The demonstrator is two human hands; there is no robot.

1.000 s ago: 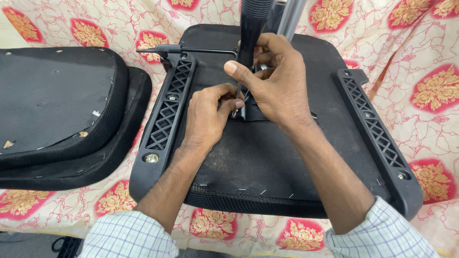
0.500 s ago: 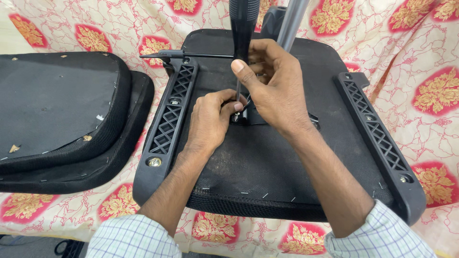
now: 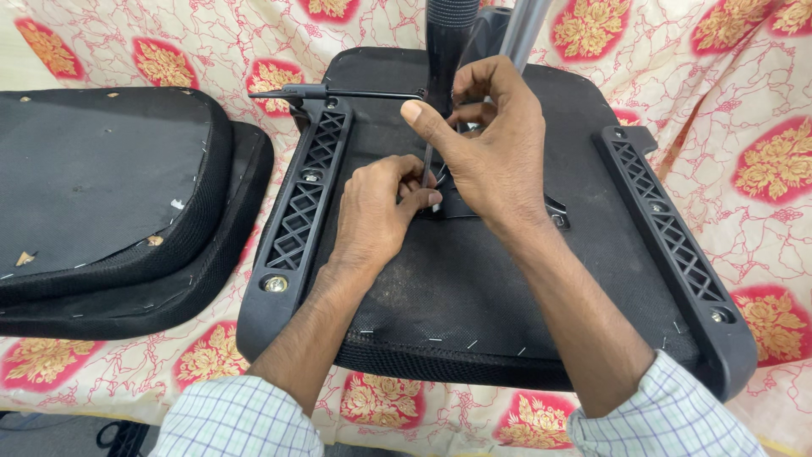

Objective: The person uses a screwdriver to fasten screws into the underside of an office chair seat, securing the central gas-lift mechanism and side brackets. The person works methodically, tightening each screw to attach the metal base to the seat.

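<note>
The person appears to be fastening the mechanism plate (image 3: pixel 499 207) at the middle of an upturned chair seat (image 3: pixel 474 288), which lies on a floral cloth (image 3: pixel 744 101) to the right of two stacked seat cushions (image 3: pixel 101 195). The left hand (image 3: pixel 376 211) curls its fingers around the foot of a thin hex key (image 3: pixel 425 165), and the right hand (image 3: pixel 491 148) pinches the key's upper part between thumb and fingers. The next move probably calls for a steady turn with the tip kept seated, though the fastener itself is hidden beneath both hands.

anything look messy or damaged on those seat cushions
Nothing looks broken. The stacked seat cushions on the left carry small wood-coloured chips and a white scrap on their black fabric underside. On the upturned seat under the left hand and right hand, staples show along the front edge.
</note>
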